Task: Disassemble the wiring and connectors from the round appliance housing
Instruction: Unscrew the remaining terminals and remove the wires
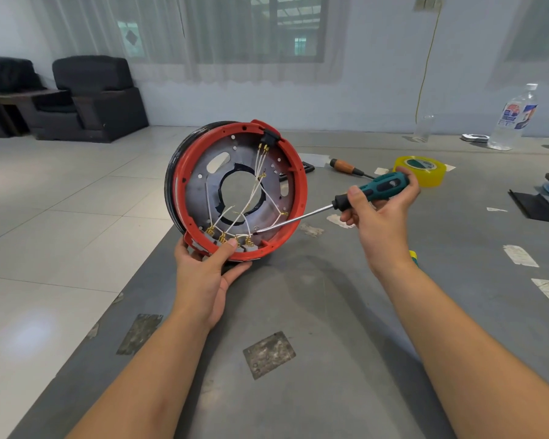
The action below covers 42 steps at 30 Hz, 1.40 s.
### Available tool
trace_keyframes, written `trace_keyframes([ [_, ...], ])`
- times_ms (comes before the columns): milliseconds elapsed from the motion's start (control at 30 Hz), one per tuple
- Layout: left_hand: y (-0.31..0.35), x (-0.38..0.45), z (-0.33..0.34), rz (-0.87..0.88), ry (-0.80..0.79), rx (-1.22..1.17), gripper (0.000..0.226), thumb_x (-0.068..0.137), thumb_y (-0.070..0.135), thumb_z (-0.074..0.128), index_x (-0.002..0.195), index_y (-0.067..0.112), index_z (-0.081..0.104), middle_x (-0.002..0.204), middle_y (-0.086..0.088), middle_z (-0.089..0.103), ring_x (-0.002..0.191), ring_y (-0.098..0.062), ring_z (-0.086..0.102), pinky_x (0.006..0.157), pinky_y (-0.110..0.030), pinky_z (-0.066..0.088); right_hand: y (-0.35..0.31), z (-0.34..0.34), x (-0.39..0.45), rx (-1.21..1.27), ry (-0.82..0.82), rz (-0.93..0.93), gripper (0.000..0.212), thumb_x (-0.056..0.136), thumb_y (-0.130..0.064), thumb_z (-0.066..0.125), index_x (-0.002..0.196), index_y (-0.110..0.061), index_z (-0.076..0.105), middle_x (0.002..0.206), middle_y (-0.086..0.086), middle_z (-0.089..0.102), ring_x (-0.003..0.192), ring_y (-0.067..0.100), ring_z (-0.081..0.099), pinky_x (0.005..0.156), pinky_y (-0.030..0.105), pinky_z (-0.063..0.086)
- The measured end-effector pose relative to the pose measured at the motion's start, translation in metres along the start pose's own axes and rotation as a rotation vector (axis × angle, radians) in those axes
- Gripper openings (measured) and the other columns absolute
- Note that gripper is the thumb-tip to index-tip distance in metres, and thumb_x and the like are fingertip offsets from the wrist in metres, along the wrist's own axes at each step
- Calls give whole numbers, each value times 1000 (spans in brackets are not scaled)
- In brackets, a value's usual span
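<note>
— Where is the piece, and how is it held?

— The round housing stands tilted on edge at the near corner of the grey surface, open side to the camera. The left hand grips its lower red rim, thumb curled over the edge beside the brass connectors.

— And the other grip?

— The right hand is wrapped round the teal-and-black handle of a screwdriver; its steel tip sits at a screw low on the plate.

— How will it handle?

— Likely light but stiff: a rigid red plastic ring around a dull, perforated metal plate with a large central hole. The rim is the safe hold. The thin white wires look limp and easily snagged, their crimped terminals small and bendable, so pull at the terminals, not the strands.
</note>
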<state>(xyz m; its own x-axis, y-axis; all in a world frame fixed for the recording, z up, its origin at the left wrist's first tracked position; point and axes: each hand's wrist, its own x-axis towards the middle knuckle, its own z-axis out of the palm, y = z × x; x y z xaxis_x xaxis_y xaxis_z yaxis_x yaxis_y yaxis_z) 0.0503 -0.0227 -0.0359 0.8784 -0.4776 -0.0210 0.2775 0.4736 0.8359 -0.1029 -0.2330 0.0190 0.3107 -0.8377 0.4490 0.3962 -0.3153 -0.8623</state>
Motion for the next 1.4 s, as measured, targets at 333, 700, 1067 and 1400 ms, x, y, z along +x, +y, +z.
trace_keyframes([
  [333, -1, 3, -2, -18, 4, 8, 65, 88, -6, 78, 137, 26, 51, 136, -13, 67, 109, -33, 76, 79, -56, 65, -11, -1, 1, 28, -164, -10, 64, 90, -12, 69, 130, -44, 30, 137, 27, 50, 65, 30, 63, 66, 30, 56],
  [700, 1, 2, 0, -26, 11, -1, 61, 89, -8, 76, 132, 28, 52, 125, -11, 70, 106, -34, 77, 75, -54, 65, -15, -1, 1, 59, -194, -36, 63, 89, -12, 71, 129, -43, 32, 137, 32, 47, 70, 32, 64, 66, 31, 56],
  [1067, 1, 0, 0, -41, 7, 28, 68, 91, -9, 74, 143, 27, 49, 137, -16, 66, 105, -36, 77, 79, -60, 64, -39, 0, -6, -43, -305, -75, 60, 93, -4, 69, 123, -37, 29, 124, 25, 49, 65, 32, 66, 65, 29, 58],
  [1400, 5, -5, 2, -26, -2, 34, 67, 92, -9, 73, 145, 22, 48, 136, -19, 67, 106, -35, 77, 83, -64, 63, -68, -18, -7, -257, -305, -88, 55, 73, -9, 90, 101, -32, 49, 104, 11, 71, 82, 26, 77, 65, 33, 62],
])
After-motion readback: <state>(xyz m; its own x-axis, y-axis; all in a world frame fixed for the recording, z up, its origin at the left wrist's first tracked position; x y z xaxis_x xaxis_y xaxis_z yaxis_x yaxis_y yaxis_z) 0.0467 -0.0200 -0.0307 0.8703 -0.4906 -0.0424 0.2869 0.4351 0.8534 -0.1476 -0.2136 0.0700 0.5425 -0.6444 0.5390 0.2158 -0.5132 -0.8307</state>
